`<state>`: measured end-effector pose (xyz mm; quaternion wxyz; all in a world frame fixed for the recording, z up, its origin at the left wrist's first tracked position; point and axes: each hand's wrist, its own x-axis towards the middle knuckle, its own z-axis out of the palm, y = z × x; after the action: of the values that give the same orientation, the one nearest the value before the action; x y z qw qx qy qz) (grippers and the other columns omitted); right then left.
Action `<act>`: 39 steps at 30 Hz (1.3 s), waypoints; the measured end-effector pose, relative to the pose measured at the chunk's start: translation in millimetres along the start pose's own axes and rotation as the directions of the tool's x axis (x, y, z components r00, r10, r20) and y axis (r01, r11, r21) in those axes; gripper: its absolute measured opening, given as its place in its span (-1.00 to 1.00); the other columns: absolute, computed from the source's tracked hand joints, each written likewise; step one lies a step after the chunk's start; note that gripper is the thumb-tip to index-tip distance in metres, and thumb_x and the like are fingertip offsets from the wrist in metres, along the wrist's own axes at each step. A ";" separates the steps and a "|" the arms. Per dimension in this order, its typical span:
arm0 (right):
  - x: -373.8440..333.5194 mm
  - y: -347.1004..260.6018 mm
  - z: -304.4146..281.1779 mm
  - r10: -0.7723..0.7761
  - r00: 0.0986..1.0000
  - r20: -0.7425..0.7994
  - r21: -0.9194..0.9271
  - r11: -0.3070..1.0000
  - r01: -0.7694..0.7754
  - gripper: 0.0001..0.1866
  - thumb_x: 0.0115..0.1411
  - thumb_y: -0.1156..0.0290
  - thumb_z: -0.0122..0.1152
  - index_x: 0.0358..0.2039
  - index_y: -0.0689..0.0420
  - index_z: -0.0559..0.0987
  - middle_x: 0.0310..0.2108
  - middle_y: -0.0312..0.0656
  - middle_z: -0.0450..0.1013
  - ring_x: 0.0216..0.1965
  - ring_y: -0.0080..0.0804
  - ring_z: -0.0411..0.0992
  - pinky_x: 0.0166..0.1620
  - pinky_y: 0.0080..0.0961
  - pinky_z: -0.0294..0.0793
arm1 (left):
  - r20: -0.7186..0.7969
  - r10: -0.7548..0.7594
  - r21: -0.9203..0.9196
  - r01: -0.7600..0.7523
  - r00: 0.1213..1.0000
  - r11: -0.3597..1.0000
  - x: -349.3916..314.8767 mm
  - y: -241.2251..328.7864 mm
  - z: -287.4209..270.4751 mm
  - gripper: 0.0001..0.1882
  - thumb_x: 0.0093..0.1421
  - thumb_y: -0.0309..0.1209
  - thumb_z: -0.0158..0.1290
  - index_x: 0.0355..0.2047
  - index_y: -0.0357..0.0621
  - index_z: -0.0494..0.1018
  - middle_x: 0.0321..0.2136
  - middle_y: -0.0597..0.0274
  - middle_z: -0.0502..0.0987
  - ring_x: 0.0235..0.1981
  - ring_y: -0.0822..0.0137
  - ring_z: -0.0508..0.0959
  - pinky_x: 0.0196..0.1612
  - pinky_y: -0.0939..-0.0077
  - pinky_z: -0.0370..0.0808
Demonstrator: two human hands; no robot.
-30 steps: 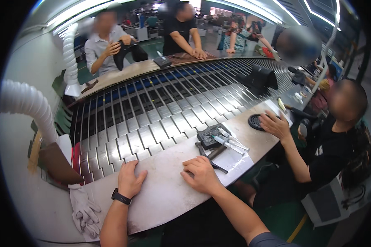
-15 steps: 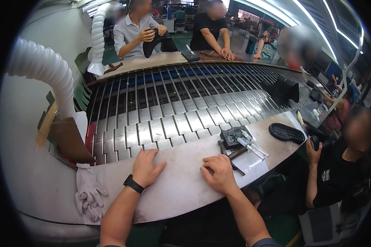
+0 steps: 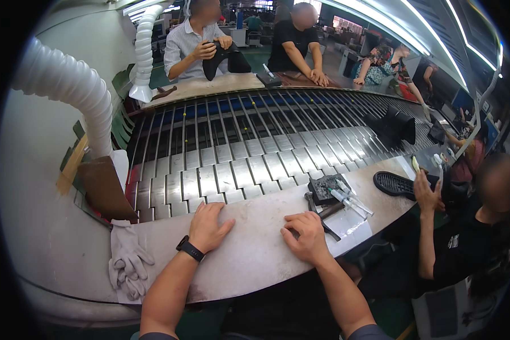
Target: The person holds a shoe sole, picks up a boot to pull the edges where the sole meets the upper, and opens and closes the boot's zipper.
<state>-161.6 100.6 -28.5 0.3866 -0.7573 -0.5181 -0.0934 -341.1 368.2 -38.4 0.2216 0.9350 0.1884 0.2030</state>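
Observation:
My left hand (image 3: 208, 226) lies flat on the pale worktop (image 3: 249, 243), fingers stretched toward the conveyor, thumb apart; a black watch (image 3: 190, 248) is on that wrist. My right hand (image 3: 307, 235) rests loosely bent on the same surface, thumb apart from the fingers, with nothing visible in it. Just beyond its fingers lie a hammer (image 3: 310, 202), a dark rough block (image 3: 323, 190) and white syringe-like tubes (image 3: 349, 200) on a clear sheet. Grey work gloves (image 3: 129, 258) lie left of my left forearm.
A slatted metal conveyor (image 3: 209, 173) runs beyond the worktop, carrying a black boot (image 3: 394, 126). On the right, a co-worker's hand (image 3: 428, 192) is beside a black shoe sole (image 3: 392, 185). A white flexible duct (image 3: 79, 85) hangs at left. Several people stand across the line.
The view has shifted slightly, moving the scene rightward. At right, the co-worker's hand has risen and opened next to the sole. Both my hands keep their places on the worktop.

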 end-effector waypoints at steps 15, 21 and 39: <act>-1.4 -4.9 6.6 0.026 1.000 -0.004 0.003 1.000 -0.026 -0.87 0.20 0.35 0.45 -0.35 0.14 0.71 -0.11 -0.11 0.71 -0.02 -0.10 0.60 0.24 -0.05 0.40 | 0.024 -0.003 0.024 0.002 1.000 1.000 -4.3 -5.7 -0.1 -0.41 0.28 -0.09 0.30 0.15 -0.27 0.54 0.11 -0.08 0.62 0.22 -0.12 0.54 0.52 -0.12 0.23; -0.4 -2.7 10.7 -0.015 0.999 -0.033 -0.013 1.000 0.014 -0.89 0.16 0.40 0.45 -0.39 0.15 0.70 -0.14 -0.10 0.71 -0.12 -0.11 0.60 0.15 -0.10 0.44 | 0.022 -0.004 0.018 0.003 1.000 1.000 -1.6 -9.3 1.5 -0.41 0.29 -0.09 0.29 0.16 -0.27 0.54 0.10 -0.09 0.63 0.21 -0.14 0.55 0.52 -0.12 0.25; 0.5 -10.3 15.1 0.008 1.000 -0.020 -0.002 1.000 -0.008 -0.87 0.18 0.36 0.46 -0.37 0.14 0.71 -0.12 -0.11 0.70 -0.06 -0.11 0.59 0.19 -0.10 0.43 | 0.028 -0.001 0.019 0.001 1.000 1.000 -6.0 -12.9 -4.1 -0.39 0.29 -0.09 0.29 0.17 -0.31 0.53 0.12 -0.12 0.62 0.22 -0.13 0.54 0.51 -0.12 0.25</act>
<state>-174.1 113.0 -33.5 0.3913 -0.7589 -0.5109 -0.0999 -351.5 377.6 -43.2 0.2153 0.9397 0.1878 0.1879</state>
